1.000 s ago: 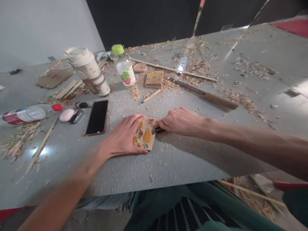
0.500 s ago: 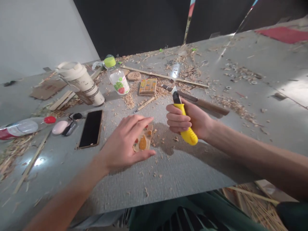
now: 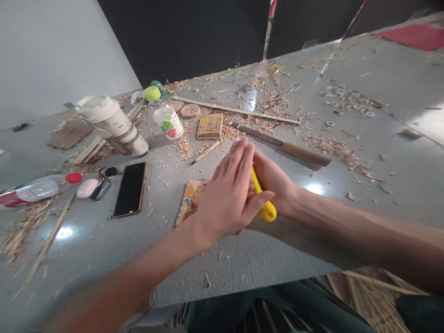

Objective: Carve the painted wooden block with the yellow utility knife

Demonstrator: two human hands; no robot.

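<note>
The right hand is closed around a yellow utility knife, of which only the handle and its rounded butt show (the blade end is hidden). The left hand lies flat against the knife and the right hand, fingers straight and together, thumb hooked under the handle; it clasps nothing itself. Just left of both hands, partly under the left wrist, a small wooden tile printed with fruit lies on the grey table. Further left rests a dark phone, with a pink pebble-shaped case beside it. On the far side stand a cream tumbler and a green-capped bottle, with a long wooden-handled knife to their right among wood shavings
</note>
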